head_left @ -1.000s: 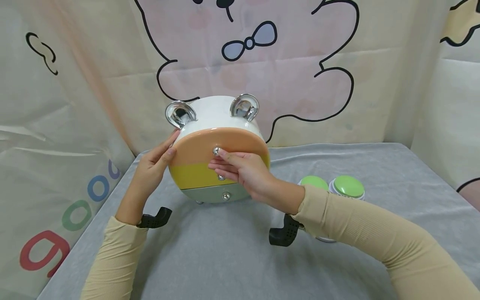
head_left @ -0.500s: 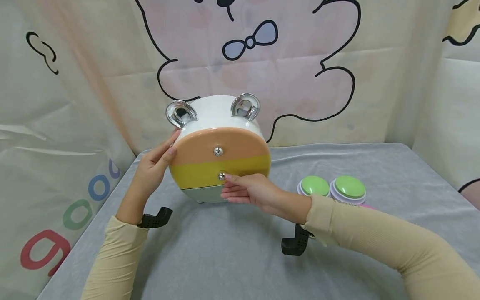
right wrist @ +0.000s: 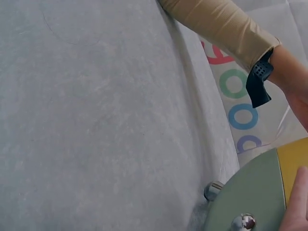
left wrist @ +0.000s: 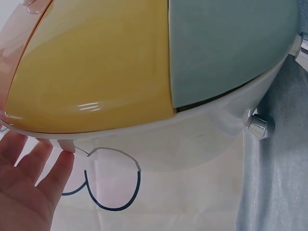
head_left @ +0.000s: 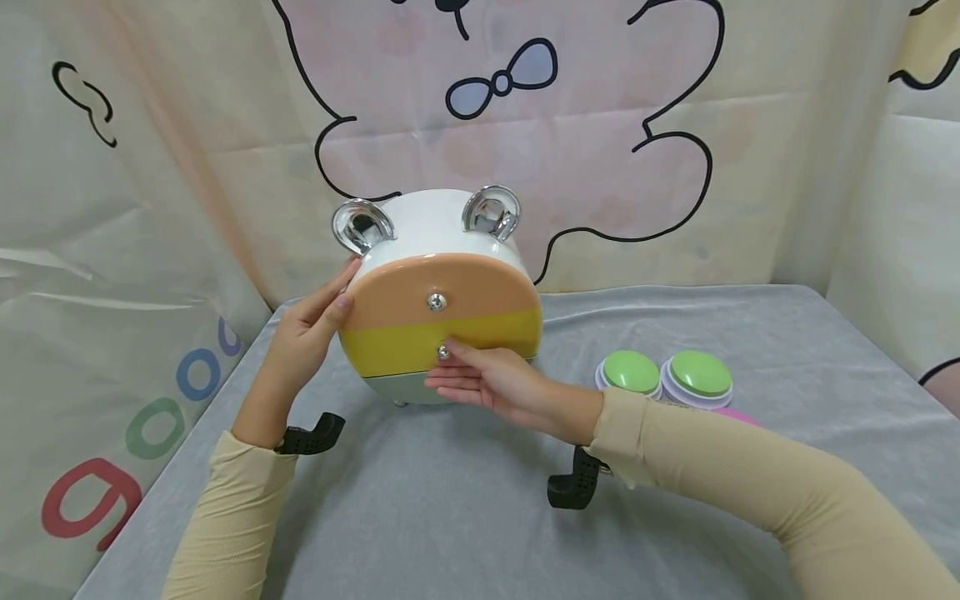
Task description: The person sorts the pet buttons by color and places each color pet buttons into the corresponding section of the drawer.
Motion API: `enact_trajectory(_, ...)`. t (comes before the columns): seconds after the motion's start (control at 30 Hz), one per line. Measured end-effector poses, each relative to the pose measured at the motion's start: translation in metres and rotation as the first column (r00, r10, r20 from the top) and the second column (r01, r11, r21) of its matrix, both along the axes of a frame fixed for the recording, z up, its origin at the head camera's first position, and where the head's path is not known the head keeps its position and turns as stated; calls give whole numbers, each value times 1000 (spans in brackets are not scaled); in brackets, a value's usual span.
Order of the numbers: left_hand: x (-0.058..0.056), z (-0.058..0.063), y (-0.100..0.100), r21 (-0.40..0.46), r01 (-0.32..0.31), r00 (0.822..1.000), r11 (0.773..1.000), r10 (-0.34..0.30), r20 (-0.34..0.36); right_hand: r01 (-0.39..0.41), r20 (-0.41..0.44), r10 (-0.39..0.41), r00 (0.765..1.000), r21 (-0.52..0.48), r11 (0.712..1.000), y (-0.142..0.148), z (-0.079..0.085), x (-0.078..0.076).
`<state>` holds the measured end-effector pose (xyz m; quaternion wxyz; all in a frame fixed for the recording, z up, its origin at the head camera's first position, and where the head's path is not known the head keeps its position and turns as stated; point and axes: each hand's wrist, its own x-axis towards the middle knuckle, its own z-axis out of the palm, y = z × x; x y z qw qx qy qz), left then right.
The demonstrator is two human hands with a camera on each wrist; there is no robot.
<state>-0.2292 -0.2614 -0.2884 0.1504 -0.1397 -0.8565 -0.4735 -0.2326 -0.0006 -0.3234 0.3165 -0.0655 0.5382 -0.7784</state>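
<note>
A small rounded drawer cabinet (head_left: 438, 221) with silver ears stands on the grey cloth in the head view. Its front has an orange drawer (head_left: 390, 292), a yellow drawer (head_left: 390, 346) and a green drawer (head_left: 401, 387). My left hand (head_left: 303, 333) rests against the cabinet's left side, fingers fairly straight; the left wrist view shows the fingertips at its edge. My right hand (head_left: 517, 387) is before the yellow drawer, thumb touching or very near its silver knob (head_left: 443, 352), other fingers extended below. That hand hides much of the green drawer and its knob in the head view.
Two round green-topped items (head_left: 632, 372) sit to the right of the cabinet, and a pink thing (head_left: 737, 415) shows partly behind my right sleeve. Patterned cloth walls (head_left: 585, 167) rise behind and at the left. Each wrist wears a black mount (head_left: 573, 482).
My right hand has come down from the orange drawer's knob to the yellow drawer's knob, then shifted slightly left. The left hand has stayed against the cabinet.
</note>
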Motion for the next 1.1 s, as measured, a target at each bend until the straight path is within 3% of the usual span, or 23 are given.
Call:
enact_trajectory(0.3, 1, -1, -2, -10, 2, 1000, 1000, -2, -8, 34, 7, -34, 999, 1, 999, -4, 1, 5)
enact_trajectory(0.53, 2, -1, -5, -37, -15, 1000, 999, 14, -22, 3, -41, -1, 999, 48, 999, 0, 1, 17)
enact_trajectory(0.87, 1, -1, -6, -58, -15, 1000, 998, 14, -10, -37, -55, 41, 998, 73, 997, 8, -4, 42)
enact_trajectory(1.1, -1, -2, -3, -78, -13, 998, 997, 8, -58, -57, -28, 60, 998, 96, 994, 14, -2, 66)
